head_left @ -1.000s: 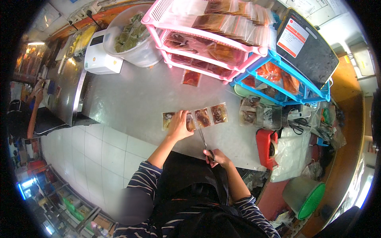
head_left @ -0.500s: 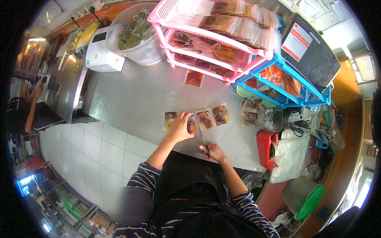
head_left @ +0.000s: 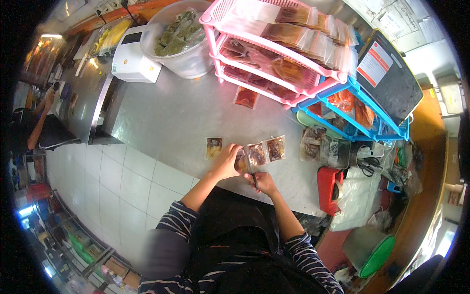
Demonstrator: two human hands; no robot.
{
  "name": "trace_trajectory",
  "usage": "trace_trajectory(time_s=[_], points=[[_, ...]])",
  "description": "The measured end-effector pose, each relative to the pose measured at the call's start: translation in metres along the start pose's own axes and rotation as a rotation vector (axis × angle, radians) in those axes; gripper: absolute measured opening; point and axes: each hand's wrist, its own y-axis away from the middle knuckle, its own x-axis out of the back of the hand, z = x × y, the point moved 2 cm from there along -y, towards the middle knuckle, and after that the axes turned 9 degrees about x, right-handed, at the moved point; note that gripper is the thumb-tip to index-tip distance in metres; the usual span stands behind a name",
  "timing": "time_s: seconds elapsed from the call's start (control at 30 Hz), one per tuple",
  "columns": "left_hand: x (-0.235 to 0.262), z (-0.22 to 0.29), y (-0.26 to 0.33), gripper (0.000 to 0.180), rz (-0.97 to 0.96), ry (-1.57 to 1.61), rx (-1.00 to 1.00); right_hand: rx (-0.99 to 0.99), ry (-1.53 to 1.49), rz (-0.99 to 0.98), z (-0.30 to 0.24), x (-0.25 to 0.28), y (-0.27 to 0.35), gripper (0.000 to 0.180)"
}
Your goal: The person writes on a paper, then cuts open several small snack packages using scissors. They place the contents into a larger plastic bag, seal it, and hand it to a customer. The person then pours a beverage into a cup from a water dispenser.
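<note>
My left hand (head_left: 226, 164) pinches a small clear sachet with brown filling (head_left: 240, 160) between thumb and fingers, partly covering it. To its right, a second sachet (head_left: 257, 154) and a third sachet (head_left: 275, 148) lie in a row, edge to edge. My right hand (head_left: 265, 183) grips the black handle of a pair of scissors (head_left: 254, 181). The scissor blades are hard to make out near the edge between the pinched sachet and the second one. A single sachet (head_left: 214, 147) lies apart on the steel table, left of my left hand.
Pink rack (head_left: 274, 66) and blue rack (head_left: 352, 105) hold filled packets at the back. A reddish packet (head_left: 246, 97) lies before the pink one. Also around are a clear tub (head_left: 196, 66), white machine (head_left: 136, 59), red tape dispenser (head_left: 327, 191) and a second pair of scissors (head_left: 368, 165).
My right hand has moved up toward the sachets, and the blades that stood out long are now barely visible. The whole view has shifted slightly.
</note>
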Motion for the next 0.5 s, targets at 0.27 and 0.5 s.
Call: trace_trajectory(time_s=[0.27, 0.5], points=[[-0.002, 0.000, 0.002, 0.088, -0.056, -0.134, 0.075, 0.074, 0.111, 0.314, 0.024, -0.010, -0.002, 0.063], [-0.021, 0.030, -0.020, 0.103, 0.006, -0.323, 0.026, -0.194, -0.270, -0.008, 0.026, 0.036, 0.076, 0.066]])
